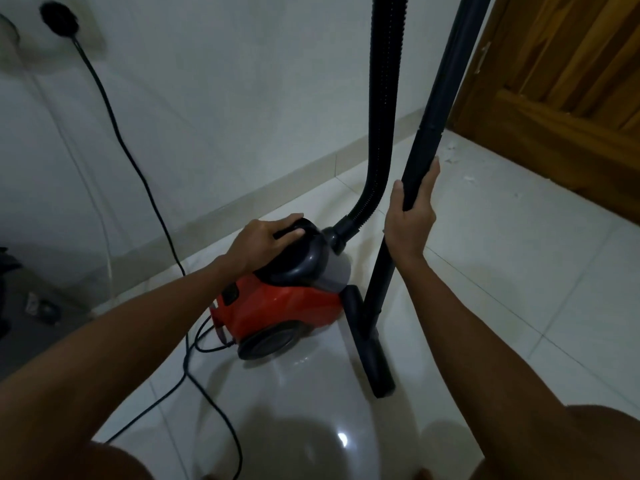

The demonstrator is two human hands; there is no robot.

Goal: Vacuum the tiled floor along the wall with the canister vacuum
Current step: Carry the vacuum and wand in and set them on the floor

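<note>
A red and black canister vacuum (pixel 287 306) stands on the white tiled floor (pixel 519 271) near the wall. My left hand (pixel 266 242) grips its black top handle. A ribbed black hose (pixel 381 98) rises from the canister's front and leaves the top of the view. My right hand (pixel 412 216) is wrapped around the black wand (pixel 446 81), which stands nearly upright. The black floor nozzle (pixel 370 344) rests on the tiles just right of the canister.
A black power cord (pixel 114 126) runs from a wall plug (pixel 59 19) at top left down to the canister and loops over the floor. A wooden door (pixel 568 81) is at right, with small white scraps (pixel 453 155) before it. A beige skirting (pixel 311 168) lines the wall.
</note>
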